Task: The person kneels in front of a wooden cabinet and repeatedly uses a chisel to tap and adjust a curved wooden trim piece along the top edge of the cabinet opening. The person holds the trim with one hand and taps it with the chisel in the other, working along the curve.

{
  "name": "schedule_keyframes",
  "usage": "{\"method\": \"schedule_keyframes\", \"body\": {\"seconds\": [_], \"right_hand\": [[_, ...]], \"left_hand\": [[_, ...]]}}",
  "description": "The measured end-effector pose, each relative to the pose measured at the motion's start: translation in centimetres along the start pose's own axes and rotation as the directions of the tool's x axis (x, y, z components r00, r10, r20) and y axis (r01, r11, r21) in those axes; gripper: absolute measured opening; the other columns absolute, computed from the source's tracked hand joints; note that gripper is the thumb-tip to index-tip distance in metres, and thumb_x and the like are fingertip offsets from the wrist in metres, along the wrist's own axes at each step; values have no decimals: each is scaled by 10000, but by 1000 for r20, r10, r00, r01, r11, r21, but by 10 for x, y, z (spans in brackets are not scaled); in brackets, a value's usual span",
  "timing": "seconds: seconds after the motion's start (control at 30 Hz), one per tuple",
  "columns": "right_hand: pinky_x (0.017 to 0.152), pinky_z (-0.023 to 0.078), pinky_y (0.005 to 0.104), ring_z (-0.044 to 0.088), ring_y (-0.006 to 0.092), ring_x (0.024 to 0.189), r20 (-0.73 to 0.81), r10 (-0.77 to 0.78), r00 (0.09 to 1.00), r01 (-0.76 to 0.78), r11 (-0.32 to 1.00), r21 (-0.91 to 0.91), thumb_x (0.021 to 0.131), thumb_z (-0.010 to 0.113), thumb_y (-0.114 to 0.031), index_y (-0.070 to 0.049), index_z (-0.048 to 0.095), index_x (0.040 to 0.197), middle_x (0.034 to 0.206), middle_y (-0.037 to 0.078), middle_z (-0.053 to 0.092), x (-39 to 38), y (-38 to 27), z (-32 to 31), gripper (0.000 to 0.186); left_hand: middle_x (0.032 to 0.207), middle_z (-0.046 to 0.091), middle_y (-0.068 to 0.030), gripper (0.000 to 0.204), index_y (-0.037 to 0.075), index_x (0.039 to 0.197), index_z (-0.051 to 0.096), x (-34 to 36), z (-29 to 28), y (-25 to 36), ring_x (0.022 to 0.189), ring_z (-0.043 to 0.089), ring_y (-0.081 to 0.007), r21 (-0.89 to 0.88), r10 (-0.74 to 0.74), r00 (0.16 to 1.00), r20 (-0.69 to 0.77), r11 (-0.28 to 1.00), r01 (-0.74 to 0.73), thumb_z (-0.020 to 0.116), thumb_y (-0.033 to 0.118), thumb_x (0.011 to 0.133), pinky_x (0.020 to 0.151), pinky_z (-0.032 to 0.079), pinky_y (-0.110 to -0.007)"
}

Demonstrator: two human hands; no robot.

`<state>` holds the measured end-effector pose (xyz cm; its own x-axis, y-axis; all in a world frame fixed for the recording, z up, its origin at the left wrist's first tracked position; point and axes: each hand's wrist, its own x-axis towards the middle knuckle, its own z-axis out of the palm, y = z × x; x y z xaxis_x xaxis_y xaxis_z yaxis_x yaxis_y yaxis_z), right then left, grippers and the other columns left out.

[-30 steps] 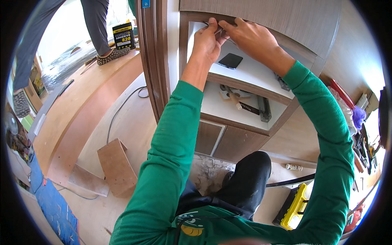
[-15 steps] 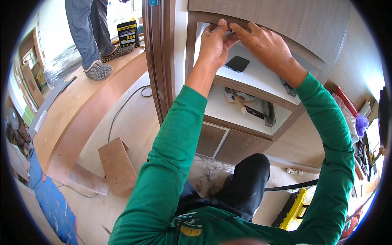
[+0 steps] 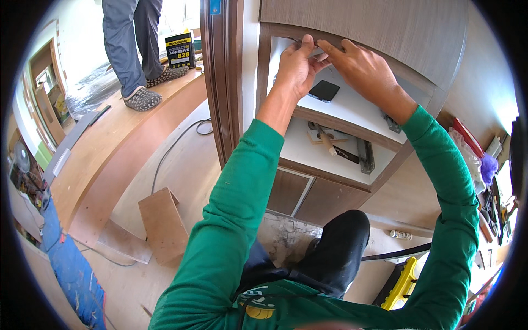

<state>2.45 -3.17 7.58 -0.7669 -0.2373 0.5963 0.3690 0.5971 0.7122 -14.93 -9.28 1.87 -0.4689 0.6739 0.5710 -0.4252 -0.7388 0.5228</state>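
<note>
Cannot tell whether gripping anything with the bent fingers (image 3: 333,51) of left hand (image 3: 295,67) and right hand (image 3: 363,67), close together at the shadowed upper edge of the cabinet (image 3: 363,23). Can see a dark phone (image 3: 324,91) on the white shelf (image 3: 353,109) below; of another person (image 3: 119,52), only legs, cut off above.

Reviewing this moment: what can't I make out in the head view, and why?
Head view, all items:
What the left hand and right hand hold, if anything: too small, covered by the hands.
Upper body of the co-worker: cut off by the top edge.
Part of the yellow box: behind the right sleeve.
</note>
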Motion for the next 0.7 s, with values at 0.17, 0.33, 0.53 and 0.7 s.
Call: {"method": "schedule_keyframes", "body": {"seconds": [0.17,0.33,0.53,0.7], "right_hand": [[706,669,353,812,279,858,-90,-50,995,52,999,15,944,778,-150,-145,584,1496,1005,134,734,8,-1,5,585],[718,675,355,816,289,868,-56,-44,997,43,999,-16,950,767,-142,-148,560,1502,1026,139,740,10,-4,13,590],[704,657,346,788,254,810,-117,-74,990,60,990,-124,960,740,-177,-139,551,1499,967,99,694,14,-3,24,572],[717,660,356,793,276,820,-79,-73,994,67,995,-71,939,738,-133,-146,555,1512,997,104,708,15,2,17,602]], "left_hand": [[1206,616,-145,455,-45,1311,508,3,-9,5,1019,715,-301,-7,52,999,7,999,-52,656,335,1106,958,671,-478],[1153,612,-108,411,-12,1284,525,6,-6,4,995,705,-282,61,62,993,-97,997,-56,659,333,1106,964,670,-454],[1191,566,-98,350,-14,1291,529,10,-2,8,1045,669,-282,60,61,991,-118,997,-55,604,292,1139,970,672,-445],[1216,581,-115,351,-14,1277,539,10,0,9,1070,660,-294,56,-13,992,-124,998,20,560,315,1156,991,658,-451]]}}
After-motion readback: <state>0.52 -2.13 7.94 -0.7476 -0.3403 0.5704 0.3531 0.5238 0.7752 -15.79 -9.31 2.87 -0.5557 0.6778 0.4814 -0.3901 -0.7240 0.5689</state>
